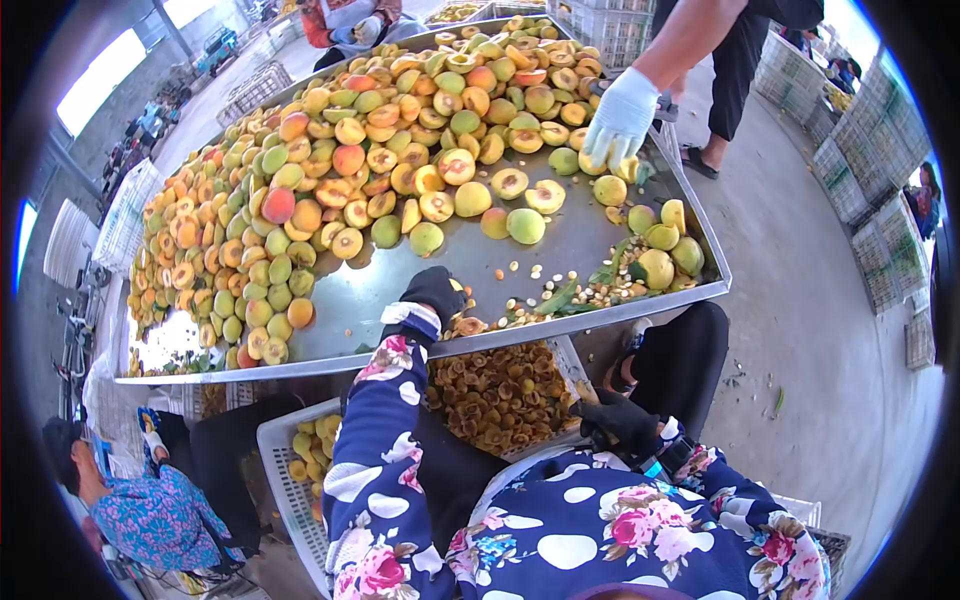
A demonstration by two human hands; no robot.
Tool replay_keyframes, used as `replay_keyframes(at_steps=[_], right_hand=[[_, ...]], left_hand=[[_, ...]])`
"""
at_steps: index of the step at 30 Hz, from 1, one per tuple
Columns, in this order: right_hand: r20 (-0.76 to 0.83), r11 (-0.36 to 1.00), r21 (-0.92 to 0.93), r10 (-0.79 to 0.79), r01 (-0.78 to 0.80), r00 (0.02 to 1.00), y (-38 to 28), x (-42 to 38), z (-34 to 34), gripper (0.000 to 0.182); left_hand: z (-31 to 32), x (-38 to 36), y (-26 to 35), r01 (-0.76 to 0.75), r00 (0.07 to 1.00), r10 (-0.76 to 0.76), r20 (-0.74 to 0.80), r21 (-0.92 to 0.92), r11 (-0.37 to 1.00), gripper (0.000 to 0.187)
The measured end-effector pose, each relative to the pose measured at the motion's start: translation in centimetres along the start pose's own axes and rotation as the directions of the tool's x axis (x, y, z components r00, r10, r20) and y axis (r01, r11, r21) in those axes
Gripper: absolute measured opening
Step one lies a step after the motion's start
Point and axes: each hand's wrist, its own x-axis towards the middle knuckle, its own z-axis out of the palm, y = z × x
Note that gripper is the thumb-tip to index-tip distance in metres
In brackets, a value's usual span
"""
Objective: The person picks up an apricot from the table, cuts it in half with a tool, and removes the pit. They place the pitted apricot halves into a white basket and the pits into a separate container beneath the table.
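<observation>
My left hand, in a black glove, is closed over the metal table near its front edge. A small yellowish patch shows at its fingers, but what they hold I cannot make out. Just below it lie scraps of peach and scattered pale pits. Above my lap, my right hand, also black-gloved, is curled closed. A slim piece sticks out near its fingers, too small and dark to name. A big heap of halved and whole peaches covers the back and left of the table.
Beneath the table edge sits a crate of brownish peach scraps. Left of it stands a white crate with yellow fruit pieces. A co-worker's white-gloved hand touches fruit at the right. Other people sit at the left and far side. Stacked crates stand right.
</observation>
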Motion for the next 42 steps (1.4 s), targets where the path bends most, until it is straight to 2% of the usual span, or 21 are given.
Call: replay_keyframes(at_steps=[2,3,4,5,7,11,12,13,15,19,23,25,26,28,29,31,35,37,38,40,42], right_hand=[[-0.062,1.000,-0.001,0.020,-0.020,0.998,-1.5,-1.3,0.4,0.036],[-0.061,1.000,0.003,0.020,-0.020,0.998,-1.6,-1.0,0.0,0.036],[-0.063,0.985,-0.126,-0.123,0.114,0.990,-1.6,-0.2,-0.4,0.036],[-0.046,0.937,-0.252,-0.260,0.241,0.965,-1.6,0.3,-0.7,0.036],[0.032,0.932,-0.256,-0.256,0.256,0.966,-4.7,-0.9,0.8,0.035],[0.220,0.915,-0.289,-0.221,0.280,0.950,-9.6,-2.7,4.5,0.035],[0.238,0.878,-0.353,-0.250,0.323,0.939,-9.6,-2.3,4.8,0.036],[0.237,0.879,-0.358,-0.240,0.314,0.942,-9.9,-2.3,5.2,0.036],[0.260,0.718,-0.570,-0.304,0.400,0.916,-10.7,-2.3,6.2,0.037],[0.274,0.526,-0.712,-0.403,0.466,0.873,-10.3,-2.1,6.6,0.039],[0.260,0.512,-0.732,-0.401,0.450,0.878,-10.2,-1.9,6.9,0.040],[0.260,0.489,-0.750,-0.400,0.445,0.879,-10.2,-1.9,7.2,0.040],[0.258,0.490,-0.751,-0.400,0.443,0.879,-10.1,-1.9,7.2,0.040],[0.265,0.475,-0.736,-0.454,0.483,0.851,-9.7,-1.9,7.3,0.039],[0.264,0.475,-0.736,-0.454,0.482,0.851,-9.4,-1.7,7.4,0.039],[0.262,0.427,-0.744,-0.521,0.514,0.812,-9.0,-1.3,7.2,0.038],[0.293,0.376,-0.728,-0.585,0.573,0.756,-7.9,-0.1,6.8,0.037],[0.275,0.373,-0.769,-0.541,0.520,0.794,-7.8,0.0,6.7,0.036],[0.273,0.374,-0.769,-0.542,0.519,0.795,-7.8,-0.1,6.8,0.036],[0.297,0.366,-0.754,-0.552,0.546,0.779,-7.6,-0.1,6.9,0.034],[0.321,0.341,-0.716,-0.614,0.609,0.721,-7.0,0.5,6.9,0.034]], left_hand=[[0.3,-0.8,0.1,0.045,0.995,-0.060,-0.084,-0.162,0.986,0.023],[0.5,-0.7,-1.2,-0.006,0.999,0.029,0.033,-0.561,0.828,0.022],[-1.2,-3.0,0.0,0.012,0.994,0.088,0.066,-0.861,0.508,0.028],[-2.6,-5.6,1.4,0.057,0.986,0.153,0.071,-0.994,0.092,0.035],[-1.0,-7.6,2.1,0.063,0.992,0.128,0.018,-0.933,-0.354,0.052],[-0.2,-12.7,5.9,0.161,0.981,0.191,0.023,-0.639,-0.752,0.051],[-0.3,-13.5,7.2,0.048,0.999,0.035,0.034,-0.767,-0.639,0.043],[-0.1,-13.9,7.8,0.049,0.999,0.031,0.038,-0.761,-0.647,0.043],[0.5,-14.4,8.4,0.058,0.998,0.047,0.034,-0.491,-0.869,0.047],[1.4,-14.7,8.5,0.034,0.996,0.076,-0.056,-0.541,-0.840,0.051],[1.2,-15.0,9.6,0.030,0.995,0.077,-0.065,-0.535,-0.844,0.045],[1.6,-14.8,9.9,-0.088,0.993,0.011,-0.119,-0.790,-0.607,0.039],[1.8,-14.8,9.8,-0.087,0.993,0.012,-0.118,-0.789,-0.608,0.039],[2.3,-14.6,9.7,-0.237,0.971,-0.039,-0.235,-0.935,-0.266,0.036],[2.5,-14.5,9.5,-0.236,0.971,-0.040,-0.234,-0.935,-0.266,0.036],[2.8,-14.4,9.2,-0.199,0.978,-0.058,-0.200,-0.821,-0.536,0.036],[2.8,-14.9,10.0,-0.233,0.971,-0.087,-0.225,-0.784,-0.576,0.036],[2.7,-15.1,10.2,-0.177,0.977,-0.041,-0.210,-0.683,-0.709,0.038],[2.9,-15.1,10.3,-0.175,0.977,-0.039,-0.209,-0.683,-0.709,0.038],[3.4,-15.0,10.4,-0.275,0.960,-0.063,-0.274,-0.871,-0.408,0.048],[3.9,-14.7,10.4,-0.291,0.955,-0.068,-0.288,-0.869,-0.401,0.048]])
